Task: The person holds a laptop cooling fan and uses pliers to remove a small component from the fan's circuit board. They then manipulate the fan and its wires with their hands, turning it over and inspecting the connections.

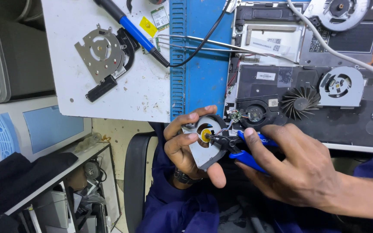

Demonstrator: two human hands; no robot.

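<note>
My left hand (185, 146) grips a small grey fan housing (207, 152) with a round opening and a yellow centre, held over my lap below the bench edge. My right hand (296, 166) holds blue-handled pliers (242, 151); their black jaws touch the yellow centre of the housing. Thin coloured wires run from the housing to a small round circuit board (236, 115) on an opened laptop base (307, 129).
A loose black fan impeller (299, 103) and a grey fan cover (341, 85) lie on the laptop base. On the white board (109, 95) sit a metal fan plate (100, 51), a blue-handled soldering iron (134, 32) and metal tweezers (212, 43). Black chair (135, 172) below.
</note>
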